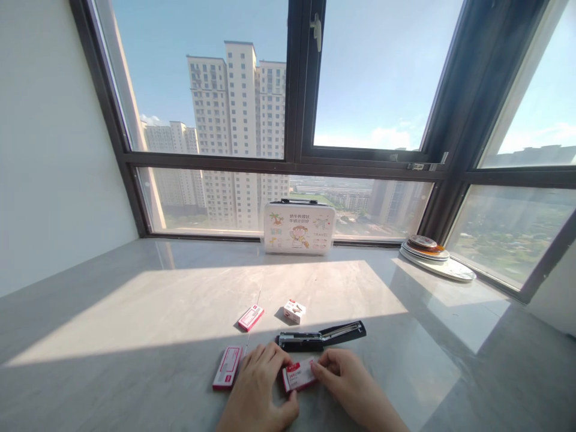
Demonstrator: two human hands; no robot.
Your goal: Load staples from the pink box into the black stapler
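A small red-and-white staple box (297, 375) lies between my two hands, low in the middle of the view. My left hand (261, 384) grips its left end, fingertips at the far corner and thumb at the near edge. Thumb and fingers of my right hand (348, 378) are closed on the right end. Just beyond the box lies a black stapler (300, 342), its long arm swung open to the right. Left of my left hand rests a flat pink-and-white box (227, 367); a similar pink-and-white box (251, 317) and a small white carton (294, 311) lie farther back.
A white printed case (299, 229) with a dark handle stands against the window. At the right corner, several stacked plates or trays (434, 255) sit on the pale marble-look ledge (135, 300). Dark window frames (294, 161) border the ledge, and a white wall (54, 150) rises at left.
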